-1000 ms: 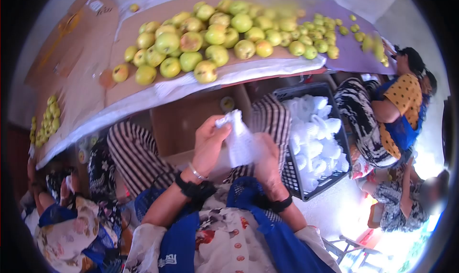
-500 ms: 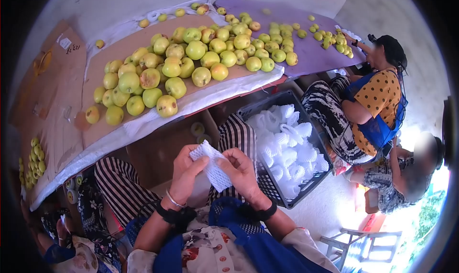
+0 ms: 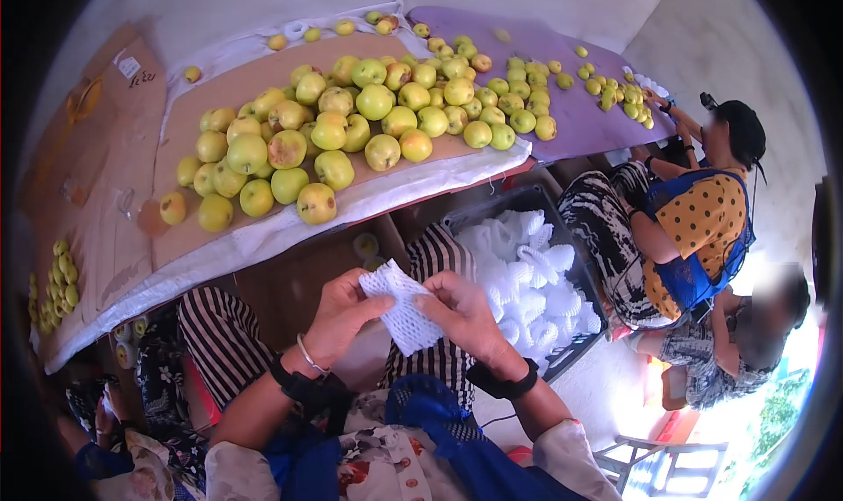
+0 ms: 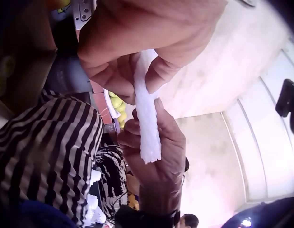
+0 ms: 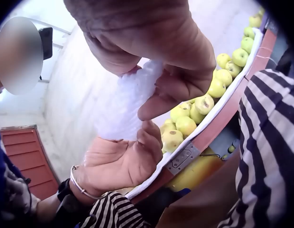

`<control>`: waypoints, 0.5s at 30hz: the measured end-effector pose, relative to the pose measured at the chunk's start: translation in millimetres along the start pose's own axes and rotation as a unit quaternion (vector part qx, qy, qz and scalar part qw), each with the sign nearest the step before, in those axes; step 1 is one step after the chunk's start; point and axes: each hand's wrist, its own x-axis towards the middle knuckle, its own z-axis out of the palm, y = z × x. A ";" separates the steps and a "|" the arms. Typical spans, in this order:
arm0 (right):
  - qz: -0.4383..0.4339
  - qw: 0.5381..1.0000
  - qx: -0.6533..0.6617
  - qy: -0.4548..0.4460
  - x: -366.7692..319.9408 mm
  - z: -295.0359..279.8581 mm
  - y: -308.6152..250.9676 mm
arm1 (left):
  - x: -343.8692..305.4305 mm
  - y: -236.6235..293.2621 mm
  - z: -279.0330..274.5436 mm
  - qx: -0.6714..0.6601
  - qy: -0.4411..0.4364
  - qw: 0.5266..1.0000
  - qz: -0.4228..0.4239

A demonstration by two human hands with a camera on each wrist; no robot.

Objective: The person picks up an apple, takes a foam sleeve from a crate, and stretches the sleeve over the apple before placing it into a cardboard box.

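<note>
A flat white foam net sleeve is held between both hands above the lap. My left hand pinches its left edge between thumb and fingers, and my right hand pinches the right edge. The left wrist view shows the foam net edge-on, thin and folded flat, with the left hand at its upper end. From the right wrist view, the right hand grips the net near its top. No fruit shows inside it.
Green-yellow apples are heaped on a cardboard-covered table ahead. A black crate of white foam nets stands right of the knees. An open carton lies below the table edge. A person sits at the right.
Over the last second the right hand came from a blurred position beside the net to pinching its edge. The net went from hanging off the left hand to being held flat between both. The head view shifted.
</note>
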 end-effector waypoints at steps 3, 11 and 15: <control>-0.003 0.994 -0.096 -0.048 3.5 -7.0 6.0 | 9.1 9.5 -11.2 0.070 -0.025 0.996 0.042; -0.033 0.865 -0.494 -0.078 53.5 -34.6 -22.7 | 35.3 -17.0 -60.5 0.055 0.065 0.996 0.028; -0.013 0.904 -0.419 0.083 99.7 -42.9 -24.0 | 31.5 -6.6 -60.5 0.040 0.066 0.997 0.016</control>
